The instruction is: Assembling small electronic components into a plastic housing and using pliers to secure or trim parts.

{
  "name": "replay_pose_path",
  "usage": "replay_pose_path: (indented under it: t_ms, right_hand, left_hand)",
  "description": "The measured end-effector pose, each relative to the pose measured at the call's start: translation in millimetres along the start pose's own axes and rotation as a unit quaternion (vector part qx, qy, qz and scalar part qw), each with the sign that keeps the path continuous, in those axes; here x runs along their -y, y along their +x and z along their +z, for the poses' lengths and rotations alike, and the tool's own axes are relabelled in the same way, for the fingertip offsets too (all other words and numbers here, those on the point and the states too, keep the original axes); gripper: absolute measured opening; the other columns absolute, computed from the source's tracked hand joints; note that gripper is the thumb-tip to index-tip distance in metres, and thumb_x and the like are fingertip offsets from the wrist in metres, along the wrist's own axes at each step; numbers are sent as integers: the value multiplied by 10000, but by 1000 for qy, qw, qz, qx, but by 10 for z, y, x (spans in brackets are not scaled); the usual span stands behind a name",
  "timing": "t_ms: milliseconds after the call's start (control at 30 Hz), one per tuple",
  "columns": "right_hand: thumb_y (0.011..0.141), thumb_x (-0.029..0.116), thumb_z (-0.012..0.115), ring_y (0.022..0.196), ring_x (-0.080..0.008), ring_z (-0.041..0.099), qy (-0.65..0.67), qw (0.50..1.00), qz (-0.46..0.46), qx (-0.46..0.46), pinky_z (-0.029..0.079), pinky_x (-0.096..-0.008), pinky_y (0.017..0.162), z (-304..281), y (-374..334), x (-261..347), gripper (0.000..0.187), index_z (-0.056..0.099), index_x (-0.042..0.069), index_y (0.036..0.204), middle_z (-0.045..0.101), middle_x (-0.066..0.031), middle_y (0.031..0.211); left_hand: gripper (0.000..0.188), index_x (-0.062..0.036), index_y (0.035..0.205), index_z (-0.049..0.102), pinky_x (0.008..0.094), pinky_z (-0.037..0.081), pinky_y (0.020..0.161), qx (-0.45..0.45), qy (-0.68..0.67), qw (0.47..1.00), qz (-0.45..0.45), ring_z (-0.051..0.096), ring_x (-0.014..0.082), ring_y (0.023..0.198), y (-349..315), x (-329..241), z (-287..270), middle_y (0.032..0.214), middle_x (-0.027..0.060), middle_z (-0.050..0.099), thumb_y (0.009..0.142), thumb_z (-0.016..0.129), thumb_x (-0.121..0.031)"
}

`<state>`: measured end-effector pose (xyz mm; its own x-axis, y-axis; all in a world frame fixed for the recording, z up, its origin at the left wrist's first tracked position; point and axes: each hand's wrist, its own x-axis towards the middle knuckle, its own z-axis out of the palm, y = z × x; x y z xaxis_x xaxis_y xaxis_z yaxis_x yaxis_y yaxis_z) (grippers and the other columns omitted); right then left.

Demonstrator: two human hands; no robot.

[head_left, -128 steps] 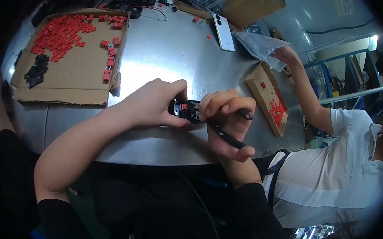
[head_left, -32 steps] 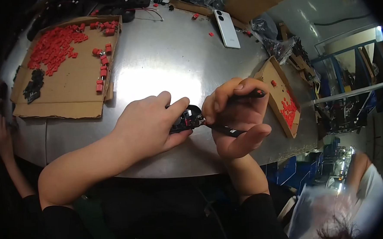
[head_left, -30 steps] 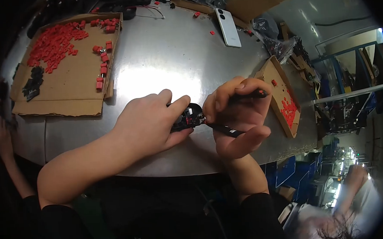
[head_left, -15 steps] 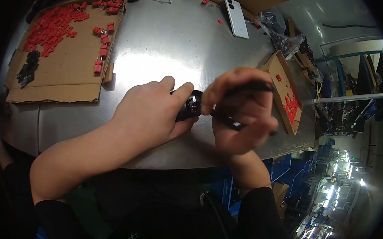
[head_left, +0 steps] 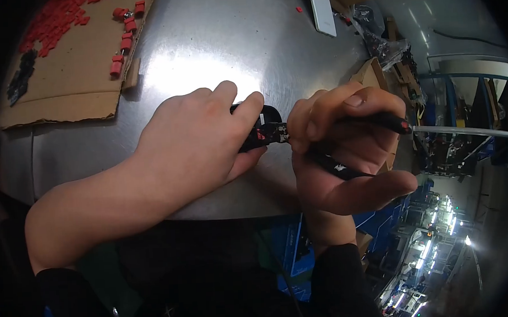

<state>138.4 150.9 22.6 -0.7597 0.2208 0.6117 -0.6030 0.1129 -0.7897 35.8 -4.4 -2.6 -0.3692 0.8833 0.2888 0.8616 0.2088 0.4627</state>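
Beyond the hands (head_left: 195, 127) (head_left: 357, 150) and metal table (head_left: 201, 35), lights (head_left: 425, 251) glow.

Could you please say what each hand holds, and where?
Left hand: a black casing, by its left part; right hand: a plier-like tool, by its handles.
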Motion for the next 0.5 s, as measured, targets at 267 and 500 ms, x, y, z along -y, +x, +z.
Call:
replay_pose_path:
  t_ms: [267,500]
  right_hand:
    - [659,881,644,684,-141,586,-90,987,77,-110,455,-237,557,320,4,184,1070,428,-19,1196,562,-108,875]
    - [960,458,612,667,-120,556,-27,992,102,-68,467,-255,597,197,69,129,526,450,1,1165,561,-69,819]
  left_hand:
    - [520,-39,1227,618,356,569,627,3,22,1000,8,686,240,825,-32,-32,11,972,106,609,844,789,-346]
    - [509,-35,1213,617,359,569,622,10,38,999,0,685,242,810,-23,-56,17,963,107,604,852,779,-356]
